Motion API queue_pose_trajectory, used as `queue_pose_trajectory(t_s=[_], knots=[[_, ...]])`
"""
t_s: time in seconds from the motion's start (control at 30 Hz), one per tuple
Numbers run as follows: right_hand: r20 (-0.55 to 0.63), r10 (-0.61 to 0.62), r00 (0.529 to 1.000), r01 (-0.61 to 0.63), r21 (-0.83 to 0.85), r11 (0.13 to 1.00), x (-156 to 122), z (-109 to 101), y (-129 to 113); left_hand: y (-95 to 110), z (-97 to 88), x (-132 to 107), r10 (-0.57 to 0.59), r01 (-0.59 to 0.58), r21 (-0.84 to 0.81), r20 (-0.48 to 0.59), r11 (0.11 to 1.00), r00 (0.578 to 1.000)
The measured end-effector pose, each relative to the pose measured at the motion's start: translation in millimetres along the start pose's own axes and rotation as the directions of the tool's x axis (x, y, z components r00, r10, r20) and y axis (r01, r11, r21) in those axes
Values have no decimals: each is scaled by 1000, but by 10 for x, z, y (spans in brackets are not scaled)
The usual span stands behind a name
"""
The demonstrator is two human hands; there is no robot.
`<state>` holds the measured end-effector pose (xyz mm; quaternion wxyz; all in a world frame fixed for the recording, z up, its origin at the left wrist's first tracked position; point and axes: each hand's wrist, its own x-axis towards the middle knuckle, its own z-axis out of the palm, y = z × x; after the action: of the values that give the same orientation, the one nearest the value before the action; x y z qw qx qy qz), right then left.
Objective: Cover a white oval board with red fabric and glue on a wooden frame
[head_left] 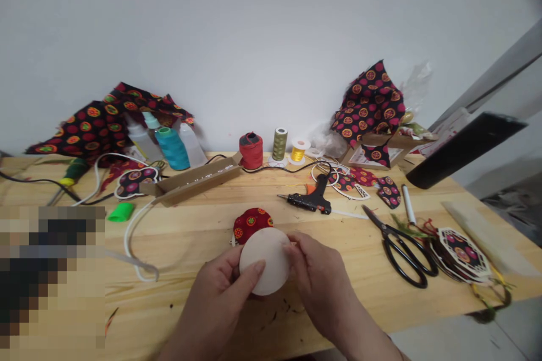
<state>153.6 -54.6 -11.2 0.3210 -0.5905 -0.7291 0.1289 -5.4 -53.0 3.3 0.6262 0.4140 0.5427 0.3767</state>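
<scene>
A round white disc (pixel 271 265) is held up between my two hands over the near middle of the table. My left hand (pixel 222 293) grips its left edge, with the thumb lying across the face. On the right edge, the thumb and fingers of my right hand (pixel 315 271) pinch the rim. Just behind the disc lies a dark red patterned fabric piece (pixel 249 223), partly covered by the disc. Beyond it rests a black glue gun (pixel 311 197) on its side, nozzle toward the left. What lies directly beneath the disc is mostly hidden.
Black scissors (pixel 400 242), a white pen (pixel 408 204) and a stack of octagonal ornaments (pixel 463 254) lie at right. Thread spools, including a red one (pixel 251 151), stand by the wall. A cardboard tray (pixel 199 180), green cap (pixel 121 212) and cables occupy the left. A black tube (pixel 466 149) leans at right.
</scene>
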Motion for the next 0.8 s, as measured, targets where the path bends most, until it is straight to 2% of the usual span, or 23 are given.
queue_pose_trajectory(t_s=[0.1, 0.27, 0.37, 0.63, 0.73, 0.8], knots=[[0, -19, 1000, 19, -79, 997, -25, 46, 15, -3, 22, -8, 23, -22, 17, -16, 1000, 1000], [-115, -134, 984, 99, -265, 959, -62, 173, 15, -18, 38, -12, 34, -34, 55, -2, 998, 999], [-141, -165, 976, 110, -335, 936, -61, 209, -16, -33, 34, -10, 43, -43, 67, 3, 997, 999], [-173, -225, 959, 130, -437, 890, -43, 220, -81, -68, 21, -3, 60, -59, 132, -9, 990, 998], [-163, -195, 967, 111, -422, 900, -50, 235, -51, -45, 33, -11, 99, -91, 170, -34, 981, 995], [-168, -131, 977, 65, -353, 934, -46, 222, -25, -29, 39, -13, 106, -99, 152, -40, 983, 994]])
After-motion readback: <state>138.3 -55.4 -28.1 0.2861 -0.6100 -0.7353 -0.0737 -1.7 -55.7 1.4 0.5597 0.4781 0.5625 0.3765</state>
